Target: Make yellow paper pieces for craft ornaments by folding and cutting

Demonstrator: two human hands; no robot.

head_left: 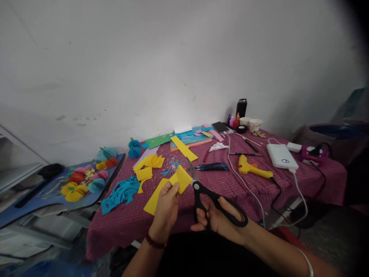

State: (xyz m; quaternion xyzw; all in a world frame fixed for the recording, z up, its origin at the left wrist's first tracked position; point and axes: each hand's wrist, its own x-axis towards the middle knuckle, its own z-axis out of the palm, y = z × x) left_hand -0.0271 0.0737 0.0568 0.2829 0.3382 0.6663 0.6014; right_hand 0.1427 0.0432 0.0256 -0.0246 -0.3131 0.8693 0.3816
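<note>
The left hand (166,204) is pinching a folded yellow paper strip (168,188) between thumb and fingers, holding it just above the near edge of the bench (288,184). The right hand (220,219) is gripping black-handled scissors (215,202), fingers closed through the loops. The blades are pointing toward 11 o'clock, and their base is meeting the strip's right edge; how far the blades are parted cannot be told.

Around the work, on the red checked cloth:
- At 10 o'clock of the left hand, cut yellow pieces (148,165) are lying beside blue paper cuttings (121,192).
- At 12 o'clock, a long yellow strip (183,148) is lying near stacked coloured sheets (190,137).
- At 2 o'clock of the right hand, a yellow glue gun (253,168) is resting with its cord trailing off the edge.
- Further at 2 o'clock, a white power bank (281,156) is lying flat.
- At 9 o'clock, off the bench, paper flowers (86,179) are sitting on a blue board.
</note>
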